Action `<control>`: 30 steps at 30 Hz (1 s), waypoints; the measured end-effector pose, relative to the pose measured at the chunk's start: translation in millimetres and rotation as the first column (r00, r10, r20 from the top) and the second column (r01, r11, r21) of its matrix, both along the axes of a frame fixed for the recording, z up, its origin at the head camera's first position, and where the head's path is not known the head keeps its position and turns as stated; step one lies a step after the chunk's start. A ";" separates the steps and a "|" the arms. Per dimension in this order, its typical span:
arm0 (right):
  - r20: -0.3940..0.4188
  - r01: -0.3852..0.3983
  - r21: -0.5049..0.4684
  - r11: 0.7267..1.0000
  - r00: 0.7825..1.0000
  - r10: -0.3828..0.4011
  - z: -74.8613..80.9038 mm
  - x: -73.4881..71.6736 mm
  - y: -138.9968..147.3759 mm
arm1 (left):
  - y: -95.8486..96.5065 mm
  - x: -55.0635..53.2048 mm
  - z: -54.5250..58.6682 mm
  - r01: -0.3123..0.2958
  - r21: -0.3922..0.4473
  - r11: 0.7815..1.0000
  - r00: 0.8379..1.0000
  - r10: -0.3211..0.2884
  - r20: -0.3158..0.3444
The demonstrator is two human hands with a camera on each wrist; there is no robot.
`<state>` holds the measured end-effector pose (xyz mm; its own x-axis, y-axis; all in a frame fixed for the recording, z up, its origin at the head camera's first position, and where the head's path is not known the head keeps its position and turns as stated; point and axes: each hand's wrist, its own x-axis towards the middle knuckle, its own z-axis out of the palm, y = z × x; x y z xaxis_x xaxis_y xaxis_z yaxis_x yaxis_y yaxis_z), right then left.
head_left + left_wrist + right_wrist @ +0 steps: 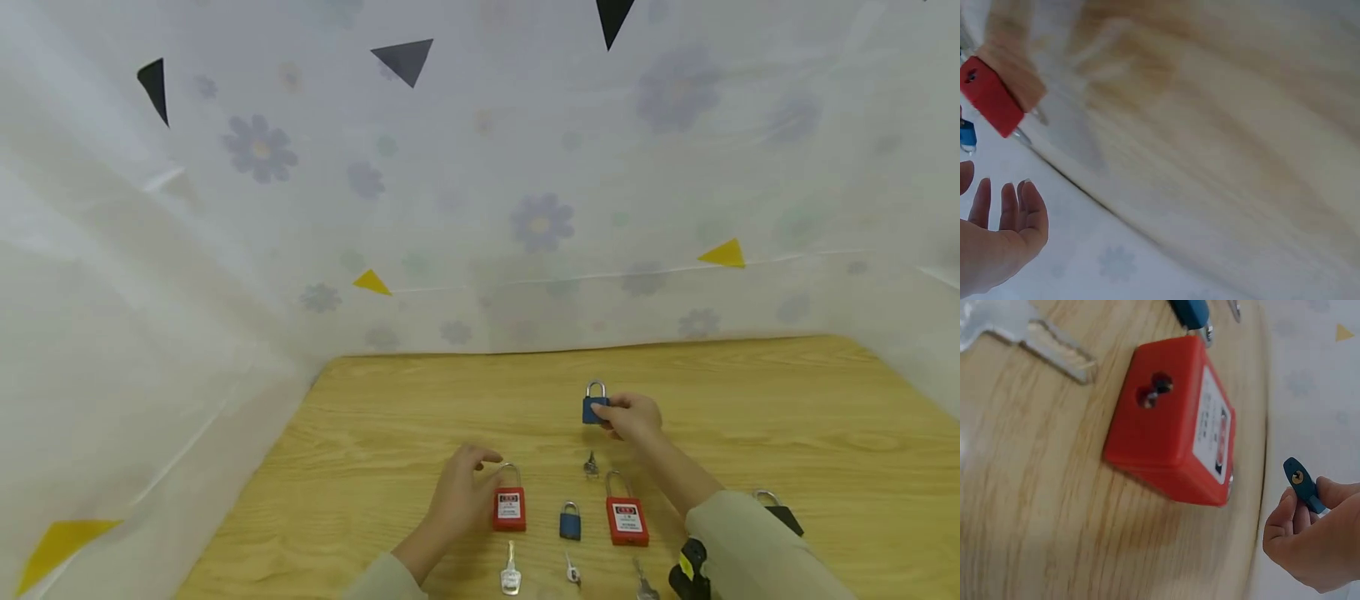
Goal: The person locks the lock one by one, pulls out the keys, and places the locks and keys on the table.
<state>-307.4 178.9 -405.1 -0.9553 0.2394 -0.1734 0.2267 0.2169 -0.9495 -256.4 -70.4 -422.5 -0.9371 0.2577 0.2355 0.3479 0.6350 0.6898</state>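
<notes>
My right hand (633, 417) pinches a blue padlock (595, 411) at its right edge, toward the back of the table. Its shackle points up in the head view. The right wrist view shows the keyhole end of this blue padlock (1297, 477) between thumb and fingers. My left hand (457, 492), fingers loosely bent and holding nothing, is beside a red padlock (510, 521); whether it touches the shackle I cannot tell. In the left wrist view, the left hand (1007, 244) appears apart from a red padlock (988, 94).
A small blue padlock (570, 525) and another red padlock (627, 529) lie between my arms. Keys (511, 577) are near the front, and a small key bunch (591, 467) lies behind them. A black padlock (785, 519) sits right of my right sleeve, beside a black-and-yellow object (692, 571).
</notes>
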 end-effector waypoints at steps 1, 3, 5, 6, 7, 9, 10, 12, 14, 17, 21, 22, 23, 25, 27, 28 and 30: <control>0.009 0.008 0.026 1.000 1.000 -0.008 -2.9 -2.3 -1.1 | -4.7 0.8 -1.7 -0.005 -0.010 1.000 1.000 0.005 0.005; 0.030 0.013 0.069 0.998 0.999 -0.015 -8.3 -5.5 -3.4 | -13.3 2.2 -5.1 -0.019 -0.029 0.999 1.000 0.019 0.012; 0.056 0.011 0.112 0.994 0.998 -0.018 -13.0 -7.4 -5.1 | -20.5 3.0 -7.5 -0.023 -0.039 0.999 1.000 0.023 0.003; 0.065 0.011 0.116 0.993 0.998 -0.019 -14.9 -8.1 -5.5 | -23.3 3.3 -8.4 -0.023 -0.043 0.999 1.000 0.023 -0.002; 0.074 0.011 0.125 0.992 0.997 -0.021 -16.7 -8.8 -5.3 | -25.4 3.5 -9.2 -0.021 -0.045 0.999 1.000 0.020 -0.008; 0.089 -0.002 0.151 0.989 0.996 -0.012 -19.8 -9.5 -3.9 | -28.3 3.2 -9.7 -0.016 -0.044 0.999 1.000 0.015 -0.013; 0.095 -0.007 0.155 0.988 0.995 -0.008 -21.0 -9.6 -2.9 | -29.2 2.7 -9.8 -0.013 -0.042 0.999 1.000 0.012 -0.015; 0.103 -0.016 0.149 0.989 0.995 0.001 -23.6 -10.4 -0.2 | -30.1 1.8 -10.2 -0.010 -0.048 0.999 1.000 0.010 -0.016; 0.109 -0.025 0.156 0.987 0.994 0.008 -25.9 -11.5 2.1 | -31.0 0.1 -10.6 -0.011 -0.057 0.998 1.000 0.011 -0.011; 0.106 -0.084 0.250 0.965 0.993 0.059 -29.4 -14.4 4.6 | -32.5 -2.8 -11.1 -0.009 -0.062 0.998 1.000 0.010 0.005; 0.059 -0.182 0.473 0.862 0.983 0.175 -32.4 -16.4 5.0 | -34.5 -7.2 -10.1 0.015 -0.064 0.998 0.997 -0.010 0.071; 0.043 -0.187 0.513 0.837 0.980 0.193 -32.9 -16.1 4.8 | -34.9 -7.8 -9.9 0.023 -0.066 0.998 0.996 -0.017 0.087; 0.029 -0.188 0.540 0.821 0.978 0.205 -33.3 -15.3 4.7 | -35.3 -8.4 -10.1 0.030 -0.069 0.997 0.995 -0.023 0.100; 0.014 -0.181 0.564 0.806 0.978 0.210 -34.5 -14.5 4.4 | -35.7 -9.1 -10.4 0.038 -0.070 0.997 0.992 -0.030 0.120; 0.002 -0.173 0.569 0.804 0.978 0.209 -34.9 -13.5 4.4 | -35.9 -9.3 -10.8 0.034 -0.066 0.997 0.992 -0.026 0.121; -0.012 -0.166 0.577 0.800 0.977 0.212 -34.8 -12.0 5.0 | -35.9 -9.1 -11.2 0.030 -0.060 0.998 0.993 -0.023 0.120; -0.054 -0.149 0.575 0.804 0.974 0.219 -32.4 -8.0 7.0 | -35.5 -8.4 -12.3 0.014 -0.054 0.998 0.994 -0.008 0.107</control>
